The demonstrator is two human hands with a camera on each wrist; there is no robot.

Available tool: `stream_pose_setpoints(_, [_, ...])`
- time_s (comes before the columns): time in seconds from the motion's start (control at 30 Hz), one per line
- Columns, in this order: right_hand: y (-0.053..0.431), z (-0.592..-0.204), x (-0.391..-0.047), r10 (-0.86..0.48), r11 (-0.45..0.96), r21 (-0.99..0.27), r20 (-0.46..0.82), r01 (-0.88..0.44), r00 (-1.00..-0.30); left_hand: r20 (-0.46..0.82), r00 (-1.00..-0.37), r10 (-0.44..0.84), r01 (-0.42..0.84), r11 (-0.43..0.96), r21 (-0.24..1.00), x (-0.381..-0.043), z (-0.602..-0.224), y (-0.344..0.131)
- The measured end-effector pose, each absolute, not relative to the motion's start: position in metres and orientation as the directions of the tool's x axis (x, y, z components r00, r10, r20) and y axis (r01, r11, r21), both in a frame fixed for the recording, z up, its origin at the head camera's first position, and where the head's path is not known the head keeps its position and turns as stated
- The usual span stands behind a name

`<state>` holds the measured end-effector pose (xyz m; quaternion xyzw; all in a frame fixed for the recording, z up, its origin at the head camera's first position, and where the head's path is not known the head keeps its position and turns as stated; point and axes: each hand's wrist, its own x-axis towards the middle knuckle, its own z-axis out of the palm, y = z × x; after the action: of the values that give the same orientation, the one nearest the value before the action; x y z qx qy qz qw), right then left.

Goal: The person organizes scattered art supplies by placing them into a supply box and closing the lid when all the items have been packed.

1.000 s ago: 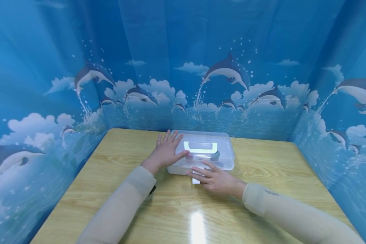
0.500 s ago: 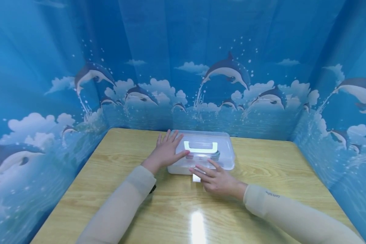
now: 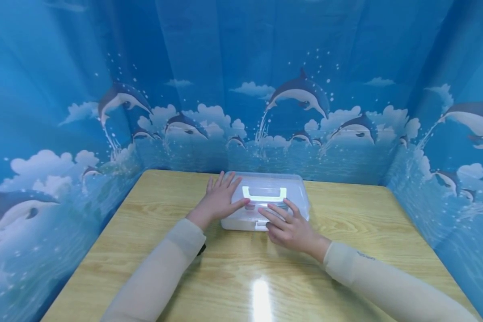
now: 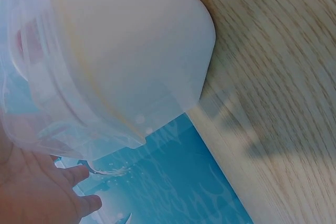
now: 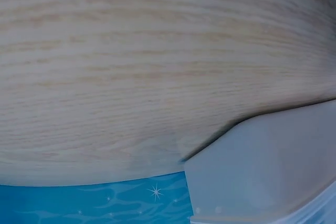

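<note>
A translucent plastic storage box [image 3: 291,182] with a white carry handle [image 3: 264,198] stands lid-down-closed at the table's back edge. Dim stacked shapes show through its lid. My left hand [image 3: 219,197] rests spread on the lid's left side; in the left wrist view some of its fingers reach past the box's edge. At the front, my right hand [image 3: 291,230] touches the box with fingers extended over the lid, beside the white latch [image 3: 260,225], which lies against the front wall. Its thumb is mostly hidden. The right wrist view shows only the box's corner [image 5: 262,166], not the hand.
The box stands on a wood-grain table [image 3: 346,214]. A blue curtain [image 3: 193,67] printed with dolphins encloses the back and both sides, close behind the box. A bright reflection lies on the table's front part.
The latch flap, which stuck out from the box's front, now lies up against it. My right hand has moved slightly forward and up with it. The left hand stays put.
</note>
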<state>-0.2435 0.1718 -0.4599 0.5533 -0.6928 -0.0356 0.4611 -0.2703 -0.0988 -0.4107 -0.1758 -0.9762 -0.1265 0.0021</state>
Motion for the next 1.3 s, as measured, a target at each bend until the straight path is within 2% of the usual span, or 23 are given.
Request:
stream_pose_setpoints(0.4, [0.1746, -0.4594, -0.2501, -0.753, 0.440, 0.470, 0.657, -0.766, -0.029, 0.046, -0.938, 0.343, 0.344, 0.909, 0.234, -0.2711, -0.4119, -0.0992])
stream_pose_setpoints(0.97, [0.1779, -0.4628, -0.2513, -0.761, 0.476, 0.457, 0.642, -0.751, -0.091, 0.043, -0.940, 0.337, 0.338, 0.913, 0.229, -0.2727, -0.4136, -0.0983])
stream_pose_setpoints(1.3, [0.1801, -0.4625, -0.2466, -0.798, 0.524, 0.453, 0.558, -0.722, -0.229, 0.041, -0.942, 0.333, 0.332, 0.912, 0.240, -0.2719, -0.4126, -0.0978])
